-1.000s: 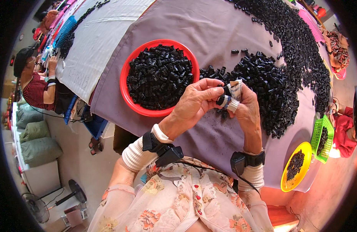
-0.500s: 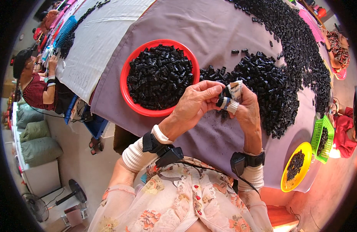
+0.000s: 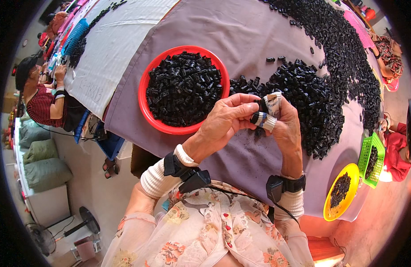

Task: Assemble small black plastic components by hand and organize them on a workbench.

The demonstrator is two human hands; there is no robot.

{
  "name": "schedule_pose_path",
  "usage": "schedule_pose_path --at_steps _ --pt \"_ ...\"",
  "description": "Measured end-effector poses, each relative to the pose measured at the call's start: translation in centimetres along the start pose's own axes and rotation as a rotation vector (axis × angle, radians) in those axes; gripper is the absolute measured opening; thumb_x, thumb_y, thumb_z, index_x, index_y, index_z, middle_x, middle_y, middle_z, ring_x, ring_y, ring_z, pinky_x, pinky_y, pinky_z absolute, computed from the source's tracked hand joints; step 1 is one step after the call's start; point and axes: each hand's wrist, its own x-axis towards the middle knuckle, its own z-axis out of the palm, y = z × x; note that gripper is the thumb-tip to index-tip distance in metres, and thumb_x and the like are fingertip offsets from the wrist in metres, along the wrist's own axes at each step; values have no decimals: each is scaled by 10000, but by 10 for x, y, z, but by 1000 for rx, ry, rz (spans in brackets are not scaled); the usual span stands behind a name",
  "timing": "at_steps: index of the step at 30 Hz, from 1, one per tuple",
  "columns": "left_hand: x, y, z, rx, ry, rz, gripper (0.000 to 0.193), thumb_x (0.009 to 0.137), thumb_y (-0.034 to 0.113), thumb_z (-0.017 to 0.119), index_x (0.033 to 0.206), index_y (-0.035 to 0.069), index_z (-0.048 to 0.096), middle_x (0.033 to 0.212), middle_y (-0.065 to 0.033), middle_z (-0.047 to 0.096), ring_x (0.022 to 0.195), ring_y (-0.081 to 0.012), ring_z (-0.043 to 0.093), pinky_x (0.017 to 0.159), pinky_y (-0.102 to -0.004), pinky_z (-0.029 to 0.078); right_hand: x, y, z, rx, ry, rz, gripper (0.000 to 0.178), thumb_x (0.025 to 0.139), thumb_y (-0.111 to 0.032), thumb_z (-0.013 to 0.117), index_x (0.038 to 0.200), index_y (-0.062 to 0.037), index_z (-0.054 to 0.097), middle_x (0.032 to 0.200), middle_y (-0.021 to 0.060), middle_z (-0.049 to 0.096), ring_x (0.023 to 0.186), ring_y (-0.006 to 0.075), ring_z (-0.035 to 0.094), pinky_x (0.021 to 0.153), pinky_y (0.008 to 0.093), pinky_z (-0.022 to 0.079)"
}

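Observation:
Over the table's near side, my left hand (image 3: 222, 123) and my right hand (image 3: 287, 127) meet fingertip to fingertip. Knitted whitish covers (image 3: 264, 120) with dark stripes wrap the thumb and a finger of my right hand. A small black plastic piece (image 3: 260, 107) shows partly between the fingers of both hands, which pinch it; the rest is hidden. Just beyond my hands lies a heap of similar black pieces (image 3: 298, 89). To the left of it stands a red basin (image 3: 143, 95) filled with more of them.
A yellow basin (image 3: 354, 178) and a green basket (image 3: 364, 144), each with black pieces, stand at the right table edge. A long band of pieces (image 3: 347, 66) runs along the far right. Other people sit left and right. A fan (image 3: 87, 220) stands at lower left.
Both hands keep their pinch on the small piece, with only slight shifts of the fingers. The containers and the heap stay as they were.

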Motion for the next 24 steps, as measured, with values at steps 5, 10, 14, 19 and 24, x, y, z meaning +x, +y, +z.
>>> schedule_pose_path --at_steps 5,10,14,19,24 --pt "1 0 -1 -16 3 2 199 850 96 551 1035 21 554 903 -62 612 780 -133 599 704 -319 511 1 4 3 43 -14 -106 293 672 -30 682 943 -51 572 700 -52 527 549 16 436 456 179 349" --pt "3 -1 -3 -17 4 -7 182 860 115 534 1015 21 560 883 -57 609 774 -135 593 721 -320 503 1 4 1 -19 -9 -59 295 668 -18 678 940 -48 567 706 -48 525 547 10 431 442 171 338" --pt "1 1 -4 -35 -18 -12 196 882 146 509 1019 16 560 868 -55 608 760 -136 590 711 -325 506 1 4 3 51 -9 -34 283 677 -14 668 937 -52 561 696 -51 518 530 8 421 434 170 332" --pt "0 1 -1 -19 -24 -3 213 898 161 486 1035 12 553 864 -58 608 760 -133 590 706 -328 510 2 6 1 56 -11 -33 283 682 -14 665 944 -58 565 685 -57 518 514 7 424 419 168 329" --pt "-1 -1 -2 -57 -36 18 198 894 124 490 1057 25 543 868 -58 609 778 -133 590 710 -320 505 1 3 2 80 12 -12 301 680 -30 679 959 -61 571 681 -56 520 503 8 431 410 168 330"
